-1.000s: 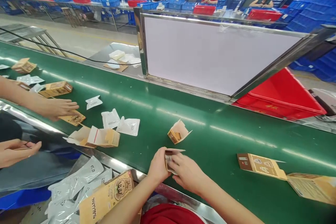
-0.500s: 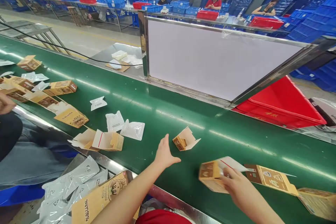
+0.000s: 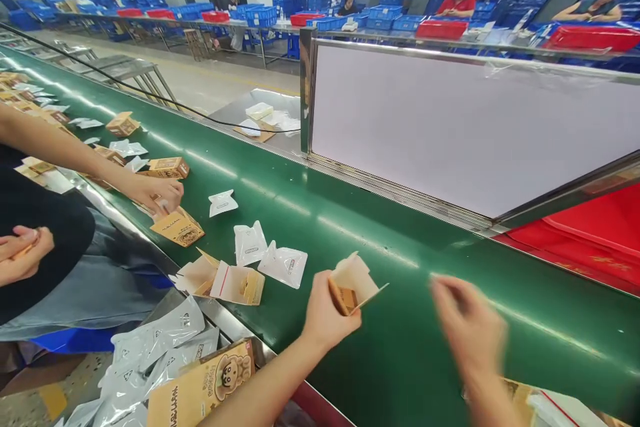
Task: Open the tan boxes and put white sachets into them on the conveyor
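- At the lower left of the frame, a printed carton (image 3: 200, 387) lies beside silver pouches (image 3: 155, 340).
- At the lower right, the frame's edge cuts off a red-striped box (image 3: 565, 407).
- Right of centre, the right hand (image 3: 473, 327) is blurred over the green belt (image 3: 390, 347); whether its fingers are spread or closed cannot be told.
- Near the centre, the left hand (image 3: 327, 317) grips a small open box (image 3: 357, 277) by its sides. The card probably creases easily, so a light, even hold with the thumb clear of the flap should suit best.
- Left of centre, an opened carton (image 3: 220, 280) lies near white pouches (image 3: 284, 263).
- Beyond the belt stands a white panel (image 3: 425, 133).
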Demonstrator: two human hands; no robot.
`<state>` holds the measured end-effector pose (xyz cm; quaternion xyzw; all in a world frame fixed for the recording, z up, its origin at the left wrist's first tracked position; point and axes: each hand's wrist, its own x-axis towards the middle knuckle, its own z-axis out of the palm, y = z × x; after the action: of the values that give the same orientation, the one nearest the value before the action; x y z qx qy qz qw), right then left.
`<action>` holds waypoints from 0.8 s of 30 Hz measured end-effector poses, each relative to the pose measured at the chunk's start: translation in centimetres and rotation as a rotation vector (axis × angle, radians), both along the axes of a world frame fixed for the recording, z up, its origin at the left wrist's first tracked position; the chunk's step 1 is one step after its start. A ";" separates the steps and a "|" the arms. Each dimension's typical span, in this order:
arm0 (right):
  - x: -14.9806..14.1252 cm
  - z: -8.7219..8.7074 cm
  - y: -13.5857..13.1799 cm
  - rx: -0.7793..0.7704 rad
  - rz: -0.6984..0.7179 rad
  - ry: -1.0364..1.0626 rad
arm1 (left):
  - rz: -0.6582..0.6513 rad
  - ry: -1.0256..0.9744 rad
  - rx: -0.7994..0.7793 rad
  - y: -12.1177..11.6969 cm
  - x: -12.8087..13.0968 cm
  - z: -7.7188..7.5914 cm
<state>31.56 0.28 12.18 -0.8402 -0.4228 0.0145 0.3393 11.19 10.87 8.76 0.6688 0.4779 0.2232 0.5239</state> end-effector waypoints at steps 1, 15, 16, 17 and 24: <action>-2.7 -1.0 4.3 -0.003 0.107 0.022 | 0.031 -0.001 0.045 0.6 -1.7 1.0; -6.7 -5.4 8.3 0.173 0.199 0.109 | 0.102 0.194 -0.024 1.3 -7.2 -1.2; -6.0 -3.9 6.7 0.204 0.250 0.080 | 0.078 0.183 -0.023 1.1 -6.6 -1.5; -5.6 -2.5 5.4 0.211 0.360 0.037 | 0.052 0.170 -0.007 0.8 -6.0 -1.7; -6.3 2.6 1.4 -0.197 1.045 -0.265 | -0.143 0.166 0.234 -1.6 -3.3 -1.9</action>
<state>25.28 1.69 14.81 -0.5406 -0.8197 0.1147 0.1506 7.92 9.29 6.88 0.7737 0.4413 0.1834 0.4159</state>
